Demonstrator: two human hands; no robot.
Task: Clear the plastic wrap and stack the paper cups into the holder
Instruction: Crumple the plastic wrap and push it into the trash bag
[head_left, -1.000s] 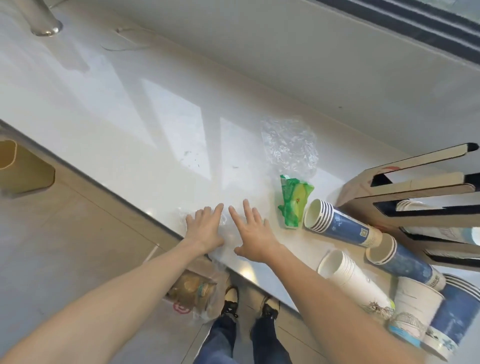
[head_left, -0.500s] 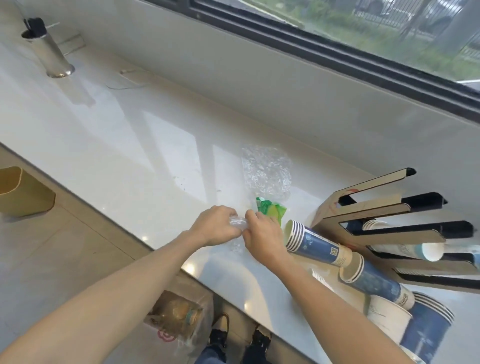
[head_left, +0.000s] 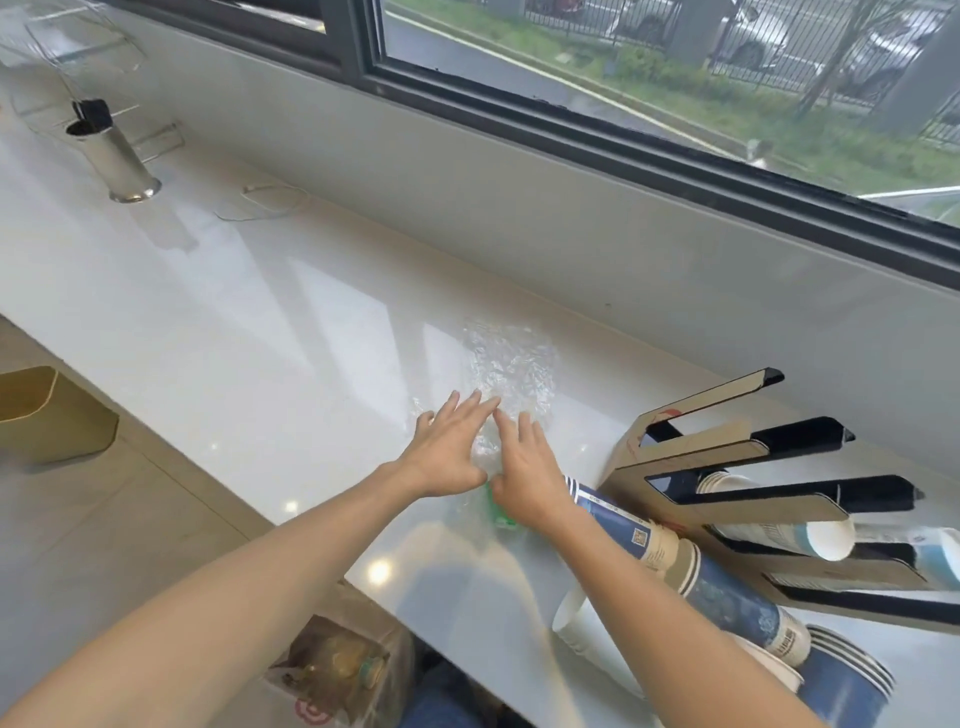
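Two hands lie flat on a white counter (head_left: 218, 322) below a window (head_left: 675, 67). At far left on the counter stands a metal cylinder (head_left: 117, 156); below the counter's edge a tan bin (head_left: 47, 415) sits on the floor, and a clear bag (head_left: 337, 670) of bottles lies by the person's feet. The left hand (head_left: 449, 454) has its fingers spread, palm down, gripping nothing. It presses on crumpled plastic wrap (head_left: 511, 371), which spreads from under both hands toward the wall. The right hand (head_left: 524, 475) is likewise splayed and flat, its fingertips almost touching those of the left. A green wrapper (head_left: 497, 512) peeks out beneath the right wrist. Right of that arm, stacks of cups (head_left: 727, 597), blue and white, lie on their sides on the counter. Behind them the cardboard holder (head_left: 737, 457) lies tipped over, its black-edged slots pointing right, with a few cups inside the lower slots.
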